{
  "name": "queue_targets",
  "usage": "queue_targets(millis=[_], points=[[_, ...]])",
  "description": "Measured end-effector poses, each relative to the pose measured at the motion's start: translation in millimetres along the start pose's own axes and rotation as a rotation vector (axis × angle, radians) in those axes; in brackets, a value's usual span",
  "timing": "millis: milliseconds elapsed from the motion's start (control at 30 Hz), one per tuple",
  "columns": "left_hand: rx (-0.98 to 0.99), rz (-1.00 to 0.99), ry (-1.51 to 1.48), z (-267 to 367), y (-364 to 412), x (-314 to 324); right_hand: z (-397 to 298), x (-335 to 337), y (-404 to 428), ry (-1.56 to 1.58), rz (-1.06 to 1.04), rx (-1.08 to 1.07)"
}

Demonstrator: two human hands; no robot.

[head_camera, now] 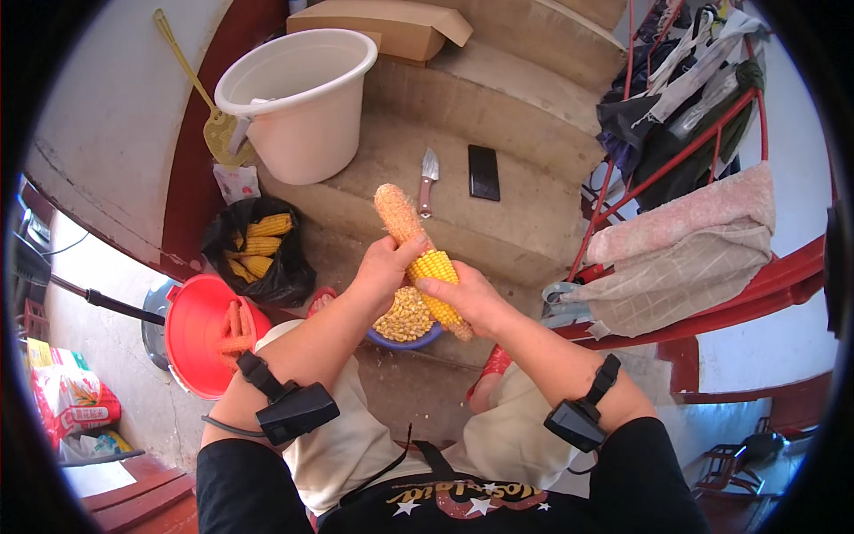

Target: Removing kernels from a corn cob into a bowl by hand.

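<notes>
My left hand (387, 267) is closed around a bare corn cob (398, 212), its upper end pointing away from me. In my right hand (467, 294) is an ear of corn (434, 270) with yellow kernels over most of its length and a stripped lower tip. The cob and the ear touch and cross between my hands. Just below them, a blue bowl (405, 343) between my feet holds loose kernels (403, 316); my hands and the ear hide part of it.
On the step ahead lie a knife (427, 180) and a black phone (484, 172). A large white tub (303, 133) stands beyond, left. Nearer are a black bag (293, 267) of corn ears and a red bucket (193, 334) with bare cobs (235, 340). A red railing (687, 147) with cloths runs along the right.
</notes>
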State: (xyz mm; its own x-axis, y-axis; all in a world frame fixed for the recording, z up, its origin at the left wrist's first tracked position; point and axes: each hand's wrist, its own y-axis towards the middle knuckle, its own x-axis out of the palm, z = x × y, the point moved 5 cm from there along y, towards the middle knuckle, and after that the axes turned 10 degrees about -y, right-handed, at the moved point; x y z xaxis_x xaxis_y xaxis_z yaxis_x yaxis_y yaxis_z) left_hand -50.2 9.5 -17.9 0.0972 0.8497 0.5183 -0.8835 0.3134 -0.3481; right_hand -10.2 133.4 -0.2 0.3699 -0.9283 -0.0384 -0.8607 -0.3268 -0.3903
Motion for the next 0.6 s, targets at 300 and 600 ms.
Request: queue_targets(millis=[300,600], points=[[0.036,0.022,-0.024,-3.7,-1.6,7.2,4.2,-8.2,0.9,-0.219,0.124,0.013],[0.024,0.016,-0.032,-2.0,-0.7,3.4,2.6,-9.4,2.2,-0.369,0.184,-0.073]])
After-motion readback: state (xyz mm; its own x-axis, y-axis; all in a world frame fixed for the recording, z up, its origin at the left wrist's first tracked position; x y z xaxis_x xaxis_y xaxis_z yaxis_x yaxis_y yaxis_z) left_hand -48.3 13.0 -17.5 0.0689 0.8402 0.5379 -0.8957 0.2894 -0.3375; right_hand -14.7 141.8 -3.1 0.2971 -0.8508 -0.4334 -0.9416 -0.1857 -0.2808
